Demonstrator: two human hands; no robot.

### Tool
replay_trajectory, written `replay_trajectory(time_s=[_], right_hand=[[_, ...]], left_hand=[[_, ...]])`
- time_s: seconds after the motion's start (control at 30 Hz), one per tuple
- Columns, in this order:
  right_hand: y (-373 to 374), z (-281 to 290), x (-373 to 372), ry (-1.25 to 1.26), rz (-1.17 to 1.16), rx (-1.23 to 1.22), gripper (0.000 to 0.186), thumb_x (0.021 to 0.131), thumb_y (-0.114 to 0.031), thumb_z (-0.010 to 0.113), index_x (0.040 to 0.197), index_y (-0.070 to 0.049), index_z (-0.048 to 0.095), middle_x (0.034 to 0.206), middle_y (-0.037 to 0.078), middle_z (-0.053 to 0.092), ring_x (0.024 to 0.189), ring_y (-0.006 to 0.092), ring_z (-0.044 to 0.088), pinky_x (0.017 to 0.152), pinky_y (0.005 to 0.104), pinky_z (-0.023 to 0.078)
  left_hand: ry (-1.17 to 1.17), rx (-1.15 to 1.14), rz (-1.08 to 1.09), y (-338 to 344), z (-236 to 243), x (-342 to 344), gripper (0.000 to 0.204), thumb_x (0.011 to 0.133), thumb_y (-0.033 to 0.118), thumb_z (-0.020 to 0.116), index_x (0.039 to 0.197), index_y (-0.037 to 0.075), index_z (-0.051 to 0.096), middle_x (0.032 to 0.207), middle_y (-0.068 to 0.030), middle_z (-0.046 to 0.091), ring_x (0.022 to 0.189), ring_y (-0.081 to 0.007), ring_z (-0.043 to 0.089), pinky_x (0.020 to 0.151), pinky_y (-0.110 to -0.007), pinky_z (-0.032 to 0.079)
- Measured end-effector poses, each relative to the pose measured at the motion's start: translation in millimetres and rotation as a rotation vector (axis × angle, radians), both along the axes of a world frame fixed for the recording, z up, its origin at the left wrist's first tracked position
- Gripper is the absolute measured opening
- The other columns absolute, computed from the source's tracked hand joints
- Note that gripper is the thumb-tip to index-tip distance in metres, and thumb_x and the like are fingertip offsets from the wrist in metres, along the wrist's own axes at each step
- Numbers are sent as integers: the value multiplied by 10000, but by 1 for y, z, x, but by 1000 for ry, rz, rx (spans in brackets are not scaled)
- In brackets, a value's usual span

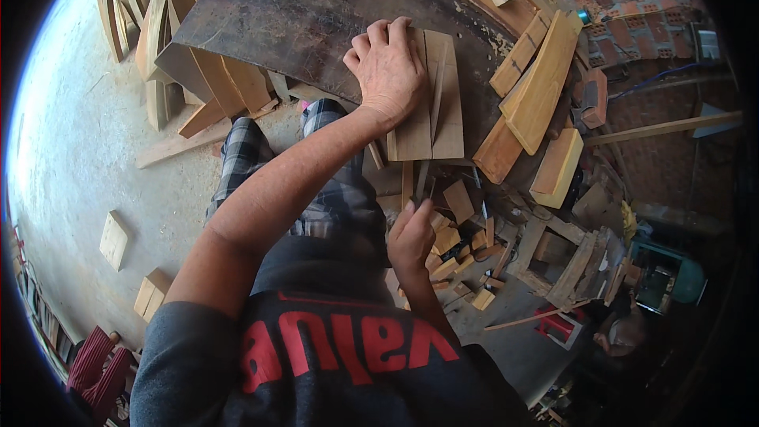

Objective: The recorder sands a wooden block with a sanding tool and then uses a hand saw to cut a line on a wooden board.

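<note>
Near the right end of the dark tabletop (269, 8) lies a flat wooden board (448, 122), reaching past the near edge. A long narrow slit runs through it lengthwise. My left hand (391, 71) presses down on the board's left part, palm down, with its fingers bent over the side. Below the board's near end, my right hand (411, 236) is closed around the lower end of a narrow-bladed saw (424, 178). The blade points up toward the slit. Where it meets the wood is hidden under the board, and the grip itself is mostly covered by my fingers.
Shaped yellowish planks (541, 83) are stacked right of the board. Several wood offcuts (447, 239) lie below on the floor, near a rough wooden frame (553, 257). Curved timber pieces (158, 32) lean at the far left. A brick wall (624, 0) stands at the back right.
</note>
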State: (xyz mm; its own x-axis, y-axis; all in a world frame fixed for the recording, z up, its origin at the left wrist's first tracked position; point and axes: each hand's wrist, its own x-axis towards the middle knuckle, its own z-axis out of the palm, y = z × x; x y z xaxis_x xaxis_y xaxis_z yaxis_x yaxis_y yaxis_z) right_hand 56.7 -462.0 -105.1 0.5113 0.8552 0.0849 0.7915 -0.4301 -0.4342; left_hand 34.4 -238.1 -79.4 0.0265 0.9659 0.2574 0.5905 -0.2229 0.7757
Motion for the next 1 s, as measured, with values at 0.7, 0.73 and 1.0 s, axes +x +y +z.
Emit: replay_trajectory(time_s=[0.7, 0.73, 1.0], right_hand=[[3, -1, 0, 76, 21, 32, 230, 991, -173, 428, 1020, 53, 457, 776, 300, 584, 765, 500, 583, 653, 547, 432], [1, -3, 0, 96, 4, 24, 252, 997, -182, 423, 1031, 66, 459, 779, 302, 584, 759, 504, 580, 651, 544, 433], [-18, -15, -1, -38, 39, 130, 250, 996, -202, 437, 1035, 44, 453, 764, 287, 595, 747, 494, 587, 627, 541, 443]], left_hand=[[91, 23, -47, -1, 0, -3, 343, 922, 298, 467, 1242, 227, 570, 1246, -136, 503, 1167, -373, 441, 992, -513, 291], [81, 12, -66, 0, 1, -5, 345, 916, 304, 473, 1238, 232, 572, 1238, -130, 505, 1165, -361, 443, 989, -507, 292], [82, -42, -112, 5, 7, -13, 335, 897, 383, 501, 1169, 228, 619, 1130, -111, 526, 1101, -322, 470, 957, -483, 307]])
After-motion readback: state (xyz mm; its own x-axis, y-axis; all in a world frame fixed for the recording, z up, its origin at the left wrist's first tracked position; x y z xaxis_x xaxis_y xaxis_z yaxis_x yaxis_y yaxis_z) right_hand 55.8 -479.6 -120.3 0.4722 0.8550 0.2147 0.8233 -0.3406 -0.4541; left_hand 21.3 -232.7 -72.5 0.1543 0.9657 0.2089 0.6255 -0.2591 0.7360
